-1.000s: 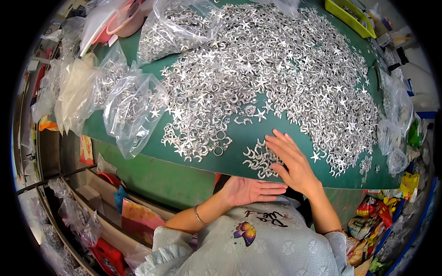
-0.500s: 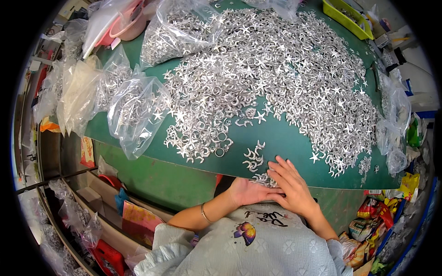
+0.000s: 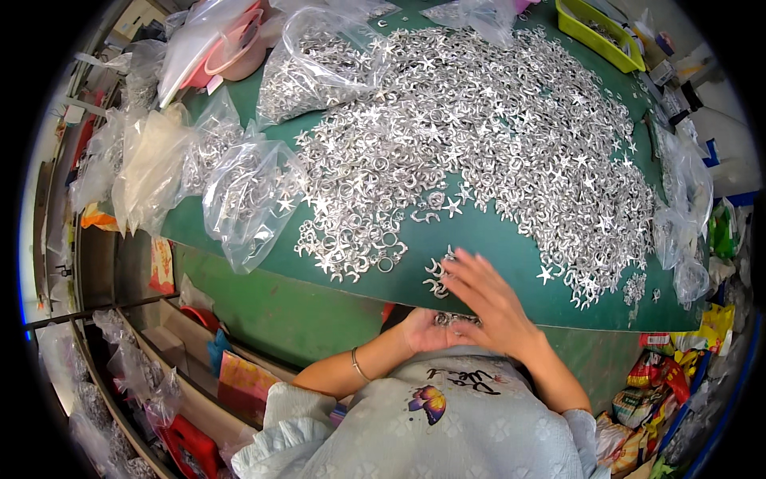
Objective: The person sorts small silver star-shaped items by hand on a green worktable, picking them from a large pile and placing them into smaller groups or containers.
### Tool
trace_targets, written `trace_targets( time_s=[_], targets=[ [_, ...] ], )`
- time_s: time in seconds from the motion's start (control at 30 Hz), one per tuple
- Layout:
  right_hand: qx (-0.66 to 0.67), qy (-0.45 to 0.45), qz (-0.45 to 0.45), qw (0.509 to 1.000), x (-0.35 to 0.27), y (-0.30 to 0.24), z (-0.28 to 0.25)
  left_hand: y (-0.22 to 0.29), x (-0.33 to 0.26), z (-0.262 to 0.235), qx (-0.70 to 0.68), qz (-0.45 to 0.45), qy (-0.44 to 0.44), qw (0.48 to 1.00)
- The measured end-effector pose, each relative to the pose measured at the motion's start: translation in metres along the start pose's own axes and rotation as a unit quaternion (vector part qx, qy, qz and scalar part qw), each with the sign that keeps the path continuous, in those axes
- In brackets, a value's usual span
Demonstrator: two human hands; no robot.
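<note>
At the front edge of the green table [image 3: 335, 275], my left hand [image 3: 427, 331] is cupped just below the tabletop, with small silver crescent-shaped metal pieces [image 3: 453, 318] in its palm. Over the edge, my right hand [image 3: 491, 299] reaches with its fingers stretched out, slightly blurred, and partly covers a small group of crescent pieces [image 3: 435, 279] on the table. Beyond both hands spreads a large heap of silver metal pieces [image 3: 511, 136], with crescents, rings and starfish shapes mixed together.
Clear plastic bags of silver pieces [image 3: 247, 203] lie along the table's left side, near a pink basin [image 3: 239, 56]. A yellow-green tray [image 3: 598, 32] stands at the far right. Below on the left are cardboard boxes [image 3: 175, 351]; colourful packets [image 3: 654, 383] lie at the lower right.
My right hand has moved up and left, from beside the small crescent group to over part of it. Fewer crescents show at the table edge; my left hand stays cupped below.
</note>
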State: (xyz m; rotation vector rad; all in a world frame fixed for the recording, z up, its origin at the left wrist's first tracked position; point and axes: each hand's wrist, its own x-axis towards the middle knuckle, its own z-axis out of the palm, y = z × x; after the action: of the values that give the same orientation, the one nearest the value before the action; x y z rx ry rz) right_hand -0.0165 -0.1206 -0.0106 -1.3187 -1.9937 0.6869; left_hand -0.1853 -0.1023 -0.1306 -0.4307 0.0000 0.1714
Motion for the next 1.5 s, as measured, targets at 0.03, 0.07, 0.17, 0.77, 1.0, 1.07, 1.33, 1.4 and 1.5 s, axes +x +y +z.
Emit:
trace_targets(
  time_s=[0.03,0.07,0.17,0.77,1.0,1.07,1.33,1.4,1.5],
  targets=[
    [-0.008,-0.011,-0.003,1.0,0.01,0.003,0.002,0.002,-0.002,0.008,0.059,0.003,0.023,0.998],
    [-0.017,-0.021,-0.007,1.0,0.019,0.009,0.005,0.001,-0.002,0.021,0.09,0.0,0.098,0.991],
    [-0.058,-0.083,-0.019,0.995,0.022,0.016,0.015,-0.002,-0.003,0.055,0.16,0.01,0.268,0.95],
    [0.048,-0.117,-0.114,0.985,-0.033,-0.006,0.015,0.003,-0.013,-0.035,0.055,0.018,0.137,0.989],
    [0.088,0.032,-0.114,0.989,-0.017,-0.002,0.013,-0.013,-0.044,-0.01,0.057,0.143,0.137,0.978],
    [0.089,0.061,-0.101,0.989,-0.014,-0.001,0.012,-0.015,-0.066,-0.008,0.0,0.172,0.14,0.975],
    [0.098,0.15,0.004,0.984,-0.017,0.011,0.008,0.013,-0.17,0.127,0.012,0.498,0.031,0.867],
    [0.096,0.157,0.017,0.983,-0.018,0.015,0.01,0.051,-0.187,0.177,0.016,0.583,-0.016,0.812],
    [0.108,0.157,0.046,0.981,-0.017,0.01,0.007,0.137,-0.212,0.24,0.119,0.703,-0.039,0.7]
  ],
)
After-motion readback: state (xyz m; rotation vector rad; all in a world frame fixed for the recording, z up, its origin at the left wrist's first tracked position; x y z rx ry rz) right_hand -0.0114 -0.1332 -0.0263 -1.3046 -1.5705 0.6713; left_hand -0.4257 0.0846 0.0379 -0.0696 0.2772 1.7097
